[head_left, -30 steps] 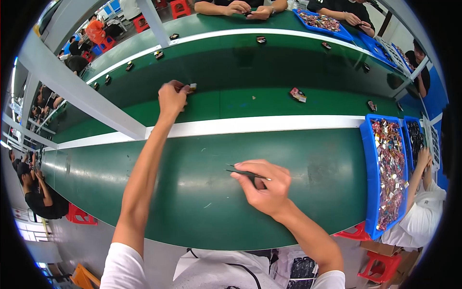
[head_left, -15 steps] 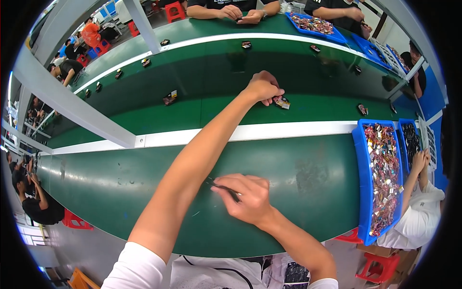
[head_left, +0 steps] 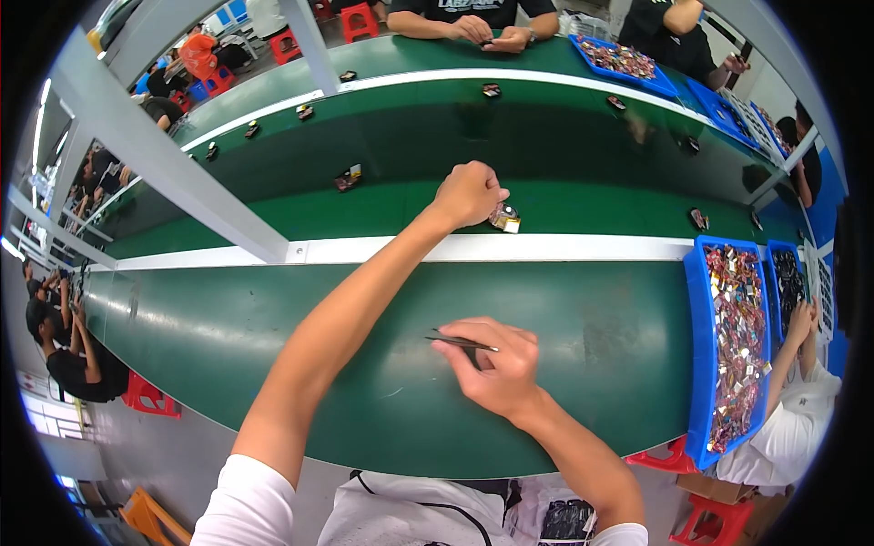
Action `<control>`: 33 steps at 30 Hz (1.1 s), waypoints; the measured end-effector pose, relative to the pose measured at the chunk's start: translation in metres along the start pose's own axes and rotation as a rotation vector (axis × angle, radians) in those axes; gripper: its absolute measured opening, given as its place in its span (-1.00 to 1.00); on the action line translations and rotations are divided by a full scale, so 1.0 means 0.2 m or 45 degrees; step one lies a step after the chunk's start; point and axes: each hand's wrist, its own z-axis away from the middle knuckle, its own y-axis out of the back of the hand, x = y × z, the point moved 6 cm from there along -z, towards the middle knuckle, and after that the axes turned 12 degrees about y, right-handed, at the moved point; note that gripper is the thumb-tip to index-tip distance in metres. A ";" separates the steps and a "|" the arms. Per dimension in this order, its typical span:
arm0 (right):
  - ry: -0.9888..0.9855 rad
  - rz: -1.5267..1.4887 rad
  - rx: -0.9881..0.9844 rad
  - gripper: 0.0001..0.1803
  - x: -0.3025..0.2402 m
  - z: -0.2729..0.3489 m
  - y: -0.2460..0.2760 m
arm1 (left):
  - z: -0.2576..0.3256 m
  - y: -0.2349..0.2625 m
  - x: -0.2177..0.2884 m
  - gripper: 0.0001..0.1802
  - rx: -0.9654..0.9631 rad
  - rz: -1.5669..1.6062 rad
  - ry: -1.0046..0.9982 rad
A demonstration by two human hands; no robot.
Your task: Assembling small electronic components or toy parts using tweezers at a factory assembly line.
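Note:
My left hand (head_left: pixel 470 194) reaches over the white rail to the green belt, its fingers closed on a small electronic part (head_left: pixel 506 218), dark with red wires and a pale label. The fingertips are partly hidden behind the hand. Above the near green worktop (head_left: pixel 218 355), my right hand (head_left: pixel 499 364) holds dark tweezers (head_left: pixel 462 343) pinched between thumb and fingers. The tips of the tweezers point left and touch no part.
The white rail (head_left: pixel 382 251) separates worktop and belt. Similar parts (head_left: pixel 348 177) lie spaced along the belt. At right stand a blue tray (head_left: pixel 699 364) of small wired parts and another blue tray (head_left: pixel 774 300) of black pieces. A grey post (head_left: pixel 173 155) slants at left. Co-workers sit around.
My left hand has drawn left and nearer to the rail, together with the small electronic part. My right hand has turned the tweezers flatter. The view has shifted slightly.

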 end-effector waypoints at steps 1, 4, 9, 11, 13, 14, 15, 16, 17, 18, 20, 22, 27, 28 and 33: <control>-0.005 0.006 0.003 -0.82 0.00 0.01 -0.01 | 0.02 0.03 -0.04 -0.75 0.004 0.018 0.070; -0.001 -0.009 -0.008 -0.81 -0.01 0.01 -0.03 | 0.12 0.15 -0.09 -0.75 0.138 0.046 0.117; -0.026 0.017 0.008 -0.80 0.00 0.00 0.00 | 0.37 0.24 -0.18 -0.73 0.067 0.158 0.059; -0.060 0.025 0.028 -0.80 0.02 0.01 0.01 | 0.51 0.24 -0.17 -0.72 -0.019 0.174 0.038; -0.080 -0.010 0.031 -0.80 0.01 0.00 0.01 | 0.71 0.28 -0.19 -0.70 -0.126 0.414 0.329; -0.095 -0.035 0.034 -0.80 0.01 0.00 0.01 | 0.76 0.27 -0.23 -0.70 -0.118 0.414 0.339; -0.095 -0.045 0.027 -0.80 0.00 -0.01 0.01 | 0.81 0.27 -0.28 -0.69 -0.082 0.520 0.359; -0.116 -0.057 0.024 -0.80 0.00 -0.01 0.00 | 0.85 0.27 -0.32 -0.67 -0.045 0.626 0.378; -0.136 -0.068 0.018 -0.80 0.00 -0.01 0.00 | 0.90 0.27 -0.31 -0.66 -0.084 0.686 0.448; -0.137 -0.076 0.009 -0.80 0.01 0.00 0.00 | 0.93 0.26 -0.34 -0.66 -0.077 0.691 0.458; -0.279 -0.147 -0.028 -0.81 0.04 0.03 -0.01 | 0.99 0.23 -0.39 -0.67 -0.091 0.784 0.450; -0.390 -0.248 -0.019 -0.82 0.08 0.06 -0.01 | 1.03 0.22 -0.37 -0.70 -0.067 0.795 0.425; -0.784 -0.578 0.169 -0.81 0.15 0.08 0.00 | 1.08 0.19 -0.35 -0.75 -0.151 1.005 0.374; -0.791 -0.575 0.161 -0.81 0.16 0.08 0.00 | 1.09 0.18 -0.33 -0.75 -0.215 1.068 0.388; -0.758 -0.487 0.172 -0.82 0.16 0.07 0.04 | 1.12 0.16 -0.30 -0.79 -0.203 0.963 0.393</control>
